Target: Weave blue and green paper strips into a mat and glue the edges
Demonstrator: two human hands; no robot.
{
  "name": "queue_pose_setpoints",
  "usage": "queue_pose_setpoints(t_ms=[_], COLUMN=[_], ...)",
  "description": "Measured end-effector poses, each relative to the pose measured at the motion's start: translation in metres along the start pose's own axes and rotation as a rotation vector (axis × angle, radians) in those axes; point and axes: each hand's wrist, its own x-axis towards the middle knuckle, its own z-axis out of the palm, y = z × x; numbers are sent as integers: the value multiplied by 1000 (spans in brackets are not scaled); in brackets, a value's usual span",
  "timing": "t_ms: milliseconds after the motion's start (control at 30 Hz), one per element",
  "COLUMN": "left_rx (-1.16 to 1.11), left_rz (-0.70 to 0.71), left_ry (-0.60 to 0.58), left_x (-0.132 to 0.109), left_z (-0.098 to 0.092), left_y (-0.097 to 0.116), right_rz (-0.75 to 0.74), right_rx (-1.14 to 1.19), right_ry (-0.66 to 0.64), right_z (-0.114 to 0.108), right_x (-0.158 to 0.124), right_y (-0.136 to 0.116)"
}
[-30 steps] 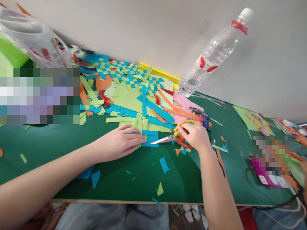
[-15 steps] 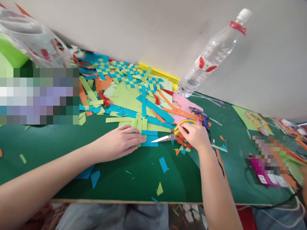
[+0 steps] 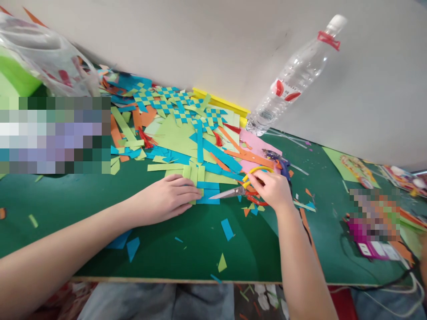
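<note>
My left hand [image 3: 173, 195] lies flat over a small piece of woven green and blue paper strips [image 3: 209, 194], its fingers stretched out and covering part of it. On the right, my right hand [image 3: 271, 186] grips the yellow handle of a pair of scissors [image 3: 233, 192]. The closed-looking blades point left and their tip lies over the blue strips, close to my left fingertips. Beyond both hands is a pile of woven blue and green pieces [image 3: 173, 104], with loose strips and red tassels [image 3: 147, 138].
A plastic bottle [image 3: 287, 84] stands tilted in view by the wall, beside a yellow holder [image 3: 223, 104]. At the left is a plastic bag [image 3: 63, 58]. A glue gun [image 3: 282, 162] lies right of the pile, and a magenta device [image 3: 373, 249] with cables is further right.
</note>
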Motion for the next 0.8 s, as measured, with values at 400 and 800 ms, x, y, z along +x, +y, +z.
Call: queue_pose_setpoints(t_ms=[400, 800], left_rx=[17, 13], left_rz=[2, 13], left_ry=[-20, -19], left_x=[0, -1], left_z=[0, 2], left_y=[1, -1], right_rz=[-87, -16], right_rx=[-41, -72], right_ry=[8, 2], right_z=[2, 5], right_x=[1, -1], right_y=[-1, 3])
